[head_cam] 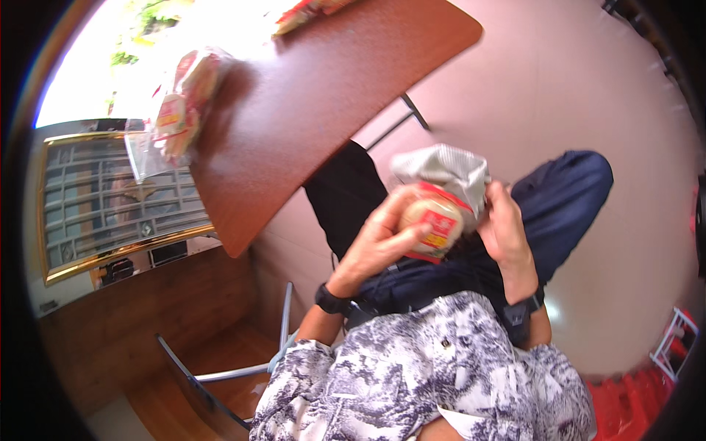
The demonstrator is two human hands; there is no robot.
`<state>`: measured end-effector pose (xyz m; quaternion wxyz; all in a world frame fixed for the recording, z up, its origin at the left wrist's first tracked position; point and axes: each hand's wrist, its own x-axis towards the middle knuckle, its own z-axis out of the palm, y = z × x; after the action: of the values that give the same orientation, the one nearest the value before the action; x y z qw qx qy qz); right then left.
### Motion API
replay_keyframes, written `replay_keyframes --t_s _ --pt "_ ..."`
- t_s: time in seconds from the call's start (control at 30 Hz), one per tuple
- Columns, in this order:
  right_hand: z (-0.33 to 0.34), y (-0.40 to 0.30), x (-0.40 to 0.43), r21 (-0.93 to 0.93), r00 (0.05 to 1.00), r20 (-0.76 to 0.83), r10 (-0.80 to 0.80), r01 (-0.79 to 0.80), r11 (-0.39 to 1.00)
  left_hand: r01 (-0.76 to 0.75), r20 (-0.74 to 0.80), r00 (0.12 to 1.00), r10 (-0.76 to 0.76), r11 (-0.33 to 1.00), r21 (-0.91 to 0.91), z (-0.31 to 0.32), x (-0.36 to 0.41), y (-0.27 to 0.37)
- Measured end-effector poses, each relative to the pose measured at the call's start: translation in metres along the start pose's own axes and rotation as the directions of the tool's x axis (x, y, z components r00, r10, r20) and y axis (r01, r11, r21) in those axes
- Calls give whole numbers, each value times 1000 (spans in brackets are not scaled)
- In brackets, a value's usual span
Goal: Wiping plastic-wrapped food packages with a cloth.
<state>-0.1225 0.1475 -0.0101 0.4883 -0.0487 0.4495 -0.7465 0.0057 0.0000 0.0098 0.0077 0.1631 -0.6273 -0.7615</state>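
My left hand [389,229] holds a round, pale item in a clear wrapper with red edges [436,226], above my lap. Its wrapper bears a red and yellow printed label. Close beside it, my right hand [503,223] grips the rim of a whitish, finely striped bag [441,165], whose lower part is hidden behind the wrapped item. What the bag holds cannot be seen. Similar red-edged wrapped packs [185,107] lie heaped at the left end of the brown table, near a loose clear plastic piece [144,157].
The brown tabletop [309,93] stands ahead and to the left, its rounded corner near my left side. More packs [309,14] lie at its far edge. A metal-framed chair [231,373] is at lower left, a gold-framed panel [127,204] at left, red plastic items [629,405] at lower right.
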Motion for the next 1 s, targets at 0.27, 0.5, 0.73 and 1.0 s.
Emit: replay_keyframes --t_s 0.27,0.5,0.73,1.0 --pt "9 6 3 -328 941 288 -175 269 906 90 -115 991 -73 985 146 -11 1 11" --pt "10 10 1 -122 971 197 -134 160 980 23 -10 1000 -21 837 546 1 6 22" --pt "7 19 2 -243 950 141 -278 305 921 97 9 991 -137 743 662 4 10 19" --pt "5 17 0 -135 984 15 -175 175 975 -51 79 997 -1 752 658 8 11 13"
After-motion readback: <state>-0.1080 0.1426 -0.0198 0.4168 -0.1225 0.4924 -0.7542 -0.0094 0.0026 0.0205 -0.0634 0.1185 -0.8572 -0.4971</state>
